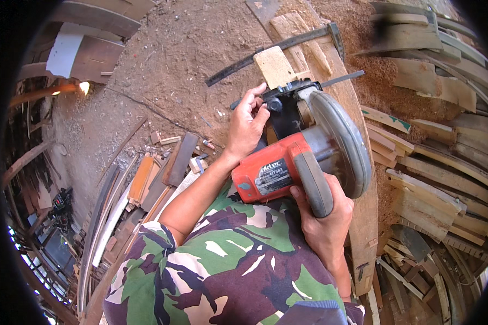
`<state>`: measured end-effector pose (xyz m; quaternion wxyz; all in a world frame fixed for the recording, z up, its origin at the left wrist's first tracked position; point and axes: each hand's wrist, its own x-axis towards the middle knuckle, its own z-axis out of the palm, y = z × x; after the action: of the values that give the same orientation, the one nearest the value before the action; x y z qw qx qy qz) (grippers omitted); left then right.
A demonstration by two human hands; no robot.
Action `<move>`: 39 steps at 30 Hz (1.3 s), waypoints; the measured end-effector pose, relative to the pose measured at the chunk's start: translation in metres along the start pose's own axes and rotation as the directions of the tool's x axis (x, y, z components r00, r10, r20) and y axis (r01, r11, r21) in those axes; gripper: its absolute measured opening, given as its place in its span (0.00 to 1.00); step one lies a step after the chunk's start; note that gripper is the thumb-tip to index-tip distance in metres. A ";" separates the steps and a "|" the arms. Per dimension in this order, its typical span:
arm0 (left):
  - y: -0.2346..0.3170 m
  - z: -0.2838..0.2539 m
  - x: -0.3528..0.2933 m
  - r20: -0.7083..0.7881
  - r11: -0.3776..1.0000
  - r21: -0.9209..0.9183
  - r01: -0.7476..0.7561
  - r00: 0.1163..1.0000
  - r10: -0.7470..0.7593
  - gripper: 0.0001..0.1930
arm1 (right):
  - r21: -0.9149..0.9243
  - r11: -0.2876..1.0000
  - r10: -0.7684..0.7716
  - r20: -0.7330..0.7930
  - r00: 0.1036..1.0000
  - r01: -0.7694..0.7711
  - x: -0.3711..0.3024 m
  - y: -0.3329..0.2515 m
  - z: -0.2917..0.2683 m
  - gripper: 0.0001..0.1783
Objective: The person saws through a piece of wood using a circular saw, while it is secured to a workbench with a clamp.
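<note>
A red and black circular saw (271,168) with a grey blade guard (358,146) is held over a long wooden plank (365,233). My right hand (331,216) wraps around its grey and black handle. With thumb and fingers, my left hand (246,124) grips the black base at the saw's far left, beside a round knob (275,104). A thin metal bar (342,79) sticks out to the right from the base. Just beyond the base lies a pale wood piece (274,66). The blade is hidden by the guard.
A dark metal bar clamp (265,57) crosses the plank's far end. Curved boards (450,162) are stacked along the right, with sawdust (382,76) among them. Offcuts and strips (143,179) lie at the left on the dirt floor (173,54).
</note>
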<state>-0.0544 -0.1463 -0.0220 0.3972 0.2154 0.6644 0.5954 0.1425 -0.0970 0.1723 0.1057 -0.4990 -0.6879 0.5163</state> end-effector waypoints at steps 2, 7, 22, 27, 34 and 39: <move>-0.003 -0.002 0.002 0.009 1.000 0.009 -0.013 1.000 0.013 0.25 | 0.007 1.000 -0.013 -0.003 1.000 0.013 0.001 0.001 0.001 0.18; -0.001 -0.004 0.008 0.003 1.000 0.011 -0.028 1.000 0.028 0.25 | 0.031 0.998 -0.059 0.009 0.998 0.059 0.006 0.004 0.001 0.20; 0.015 -0.002 0.006 0.015 0.999 0.023 0.037 0.999 -0.037 0.25 | 0.024 0.999 0.025 -0.010 1.000 -0.025 0.005 -0.006 -0.001 0.18; 0.004 0.012 -0.030 0.055 0.999 0.038 0.036 0.998 -0.038 0.24 | -0.013 0.998 0.069 -0.033 0.997 -0.069 -0.026 0.006 -0.012 0.17; 0.000 0.020 -0.049 0.088 0.997 0.041 0.066 0.994 -0.069 0.25 | -0.016 0.993 0.115 -0.042 0.992 -0.116 -0.042 0.014 -0.016 0.18; -0.002 0.020 -0.052 0.064 0.998 0.007 0.067 0.996 -0.068 0.25 | -0.016 0.997 0.080 -0.021 0.997 -0.080 -0.042 0.016 -0.018 0.18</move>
<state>-0.0076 -0.1733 -0.0092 0.4377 0.2128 0.6596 0.5728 0.1836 -0.1205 0.1830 0.0878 -0.5324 -0.6705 0.5092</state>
